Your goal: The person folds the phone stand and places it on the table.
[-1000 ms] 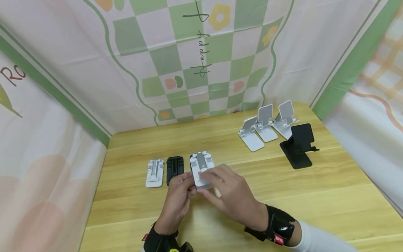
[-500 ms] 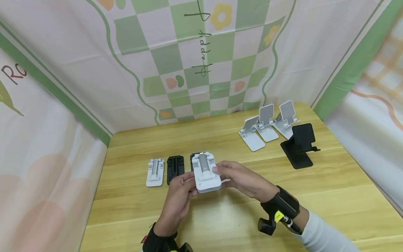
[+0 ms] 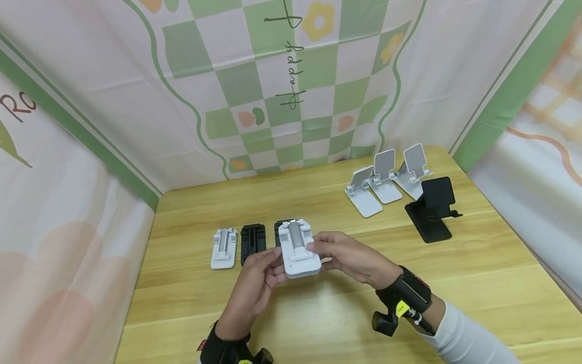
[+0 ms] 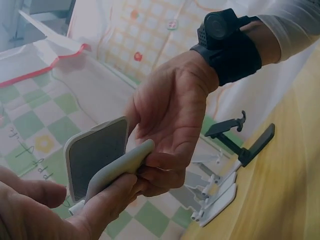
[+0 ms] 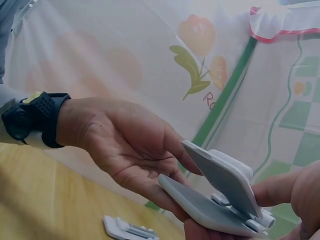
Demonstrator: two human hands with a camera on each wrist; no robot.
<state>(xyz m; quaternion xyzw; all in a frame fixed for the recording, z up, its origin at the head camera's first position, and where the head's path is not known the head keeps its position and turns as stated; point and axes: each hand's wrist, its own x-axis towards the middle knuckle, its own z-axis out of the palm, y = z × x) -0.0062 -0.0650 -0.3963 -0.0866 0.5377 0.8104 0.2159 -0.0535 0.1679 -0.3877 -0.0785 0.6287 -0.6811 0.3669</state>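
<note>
Both hands hold a folded white phone stand (image 3: 297, 248) above the wooden table (image 3: 318, 313), near its front middle. My left hand (image 3: 259, 283) grips its left side and underside, my right hand (image 3: 350, 255) pinches its right side, thumb on top. In the left wrist view the white phone stand (image 4: 100, 160) has its grey-padded plate slightly lifted from the base, and my right hand (image 4: 170, 125) cups it. In the right wrist view the white phone stand (image 5: 220, 192) shows the same small gap, with my left hand (image 5: 130, 145) under it.
Flat on the table lie a folded white stand (image 3: 224, 247) and a folded black stand (image 3: 252, 242); another black one is partly hidden behind the held stand. At the back right stand three unfolded white stands (image 3: 384, 179) and an unfolded black stand (image 3: 432, 207). Cloth walls enclose the table.
My right hand slid off the top of the stand to its right side, turning the wrist. The stand came up slightly and is now uncovered. The left hand barely moved.
</note>
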